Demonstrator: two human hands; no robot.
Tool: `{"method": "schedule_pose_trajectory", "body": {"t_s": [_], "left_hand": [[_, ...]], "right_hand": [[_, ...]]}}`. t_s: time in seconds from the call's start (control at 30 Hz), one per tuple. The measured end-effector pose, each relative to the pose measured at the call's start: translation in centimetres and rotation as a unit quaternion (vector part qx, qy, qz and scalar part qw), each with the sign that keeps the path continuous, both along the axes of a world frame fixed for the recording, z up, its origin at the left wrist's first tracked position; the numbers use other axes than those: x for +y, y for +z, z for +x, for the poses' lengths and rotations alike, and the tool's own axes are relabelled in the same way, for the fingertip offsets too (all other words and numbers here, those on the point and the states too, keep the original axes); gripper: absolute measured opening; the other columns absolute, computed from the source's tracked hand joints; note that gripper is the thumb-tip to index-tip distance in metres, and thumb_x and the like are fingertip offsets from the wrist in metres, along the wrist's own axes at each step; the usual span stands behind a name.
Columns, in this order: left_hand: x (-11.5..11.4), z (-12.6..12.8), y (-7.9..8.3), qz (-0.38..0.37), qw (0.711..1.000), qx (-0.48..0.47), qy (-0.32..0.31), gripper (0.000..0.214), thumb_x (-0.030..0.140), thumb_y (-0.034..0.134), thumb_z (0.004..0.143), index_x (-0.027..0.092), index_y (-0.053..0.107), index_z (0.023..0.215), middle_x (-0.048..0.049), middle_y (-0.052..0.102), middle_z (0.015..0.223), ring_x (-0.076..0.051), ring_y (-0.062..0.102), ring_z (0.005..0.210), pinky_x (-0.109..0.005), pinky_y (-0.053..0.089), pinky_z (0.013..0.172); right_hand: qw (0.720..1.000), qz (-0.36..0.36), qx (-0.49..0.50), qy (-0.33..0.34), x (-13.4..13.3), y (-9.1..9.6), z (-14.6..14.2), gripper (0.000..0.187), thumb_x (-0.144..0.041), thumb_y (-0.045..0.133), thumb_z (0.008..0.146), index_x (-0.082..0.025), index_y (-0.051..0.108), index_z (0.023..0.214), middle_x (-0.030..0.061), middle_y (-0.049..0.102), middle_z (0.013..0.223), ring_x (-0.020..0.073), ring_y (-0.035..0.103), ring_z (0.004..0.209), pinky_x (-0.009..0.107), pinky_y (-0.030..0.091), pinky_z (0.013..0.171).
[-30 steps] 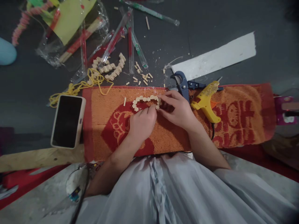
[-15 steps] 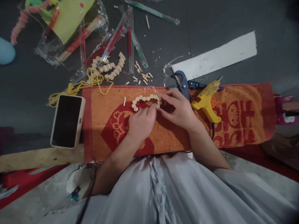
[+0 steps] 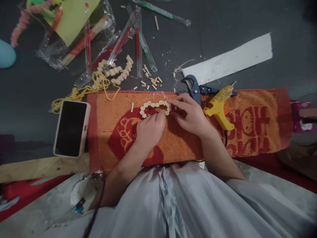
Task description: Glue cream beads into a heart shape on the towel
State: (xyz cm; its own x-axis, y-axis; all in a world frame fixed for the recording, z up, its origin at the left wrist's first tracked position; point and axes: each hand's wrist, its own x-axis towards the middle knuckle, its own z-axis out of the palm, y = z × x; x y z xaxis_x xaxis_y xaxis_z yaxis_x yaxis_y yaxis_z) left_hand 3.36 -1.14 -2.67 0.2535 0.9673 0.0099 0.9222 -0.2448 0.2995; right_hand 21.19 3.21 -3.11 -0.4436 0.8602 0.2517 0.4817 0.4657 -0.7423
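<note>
A curved piece [image 3: 155,104] made of short pale wooden sticks glued side by side lies on an orange and red towel [image 3: 184,147]. My left hand [image 3: 151,130] is closed on its lower edge, the fingers curled and the fingertips partly hidden. My right hand [image 3: 192,115] is at the right end of the piece, thumb and forefinger apart, with the forefinger close to or touching the sticks. One loose short stick [image 3: 132,107] lies left of the piece. Right of my right hand are a yellow glue gun [image 3: 219,110] and a dark blue cutter [image 3: 194,89].
A phone [image 3: 71,129] lies at the left towel edge, beside yellow cord [image 3: 74,96]. Beyond the towel are loose stick bits [image 3: 155,81], ridged stick strips [image 3: 123,72], plastic-wrapped tubes [image 3: 138,43], and a white board strip [image 3: 230,59]. A blue rounded object [image 3: 6,54] sits far left.
My right thumb has drawn back slightly to the right from the end of the stick piece. My left hand and the piece have hardly moved.
</note>
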Motion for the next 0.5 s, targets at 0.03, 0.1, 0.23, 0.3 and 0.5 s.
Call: {"method": "schedule_pose_trajectory", "body": {"t_s": [0.03, 0.1, 0.23, 0.3, 0.5], "left_hand": [[0.01, -0.01, -0.03, 0.002, 1.000, -0.003, 0.000, 0.030, 0.024, 0.043, 0.099, 0.018, 0.067, 0.116, -0.0079, 0.075, 0.084, -0.019, 0.071, 0.076, -0.026, 0.047, 0.064], [0.02, -0.03, -0.07, 0.007, 1.000, -0.005, 0.000, 0.030, 0.025, 0.043, 0.100, 0.018, 0.067, 0.115, -0.0078, 0.075, 0.084, -0.019, 0.071, 0.076, -0.027, 0.047, 0.064], [0.02, -0.06, -0.03, 0.012, 1.000, 0.003, 0.000, 0.030, 0.026, 0.042, 0.100, 0.019, 0.067, 0.115, -0.0072, 0.076, 0.085, -0.018, 0.071, 0.075, -0.026, 0.047, 0.064], [0.00, -0.07, 0.04, 0.012, 1.000, 0.008, -0.003, 0.030, 0.025, 0.042, 0.100, 0.018, 0.067, 0.115, -0.0072, 0.076, 0.084, -0.019, 0.071, 0.075, -0.027, 0.047, 0.063], [-0.04, -0.09, 0.09, 0.011, 1.000, 0.016, -0.008, 0.028, 0.024, 0.045, 0.099, 0.019, 0.068, 0.114, -0.0068, 0.076, 0.085, -0.018, 0.071, 0.074, -0.026, 0.047, 0.064]], "right_hand": [[1.000, 0.001, 0.000, -0.004, 0.04, 0.01, -0.03, 0.043, -0.015, 0.055, 0.089, -0.029, 0.064, 0.129, 0.0085, 0.062, 0.106, 0.0210, 0.063, 0.091, 0.038, 0.056, 0.081], [1.000, 0.001, -0.002, -0.016, 0.10, -0.01, -0.15, 0.041, -0.015, 0.055, 0.090, -0.028, 0.065, 0.127, 0.0089, 0.062, 0.107, 0.0214, 0.064, 0.093, 0.037, 0.057, 0.080], [1.000, 0.004, 0.000, -0.022, 0.18, -0.06, -0.33, 0.035, -0.016, 0.054, 0.092, -0.026, 0.066, 0.123, 0.0105, 0.062, 0.109, 0.0225, 0.065, 0.099, 0.037, 0.058, 0.082], [1.000, 0.006, -0.006, -0.018, 0.21, -0.05, -0.35, 0.034, -0.018, 0.053, 0.093, -0.025, 0.066, 0.124, 0.0108, 0.063, 0.110, 0.0232, 0.064, 0.101, 0.038, 0.057, 0.084], [1.000, 0.003, -0.016, -0.023, 0.22, 0.02, -0.31, 0.032, -0.022, 0.052, 0.095, -0.026, 0.066, 0.123, 0.0101, 0.063, 0.108, 0.0232, 0.064, 0.101, 0.038, 0.057, 0.085]]}}
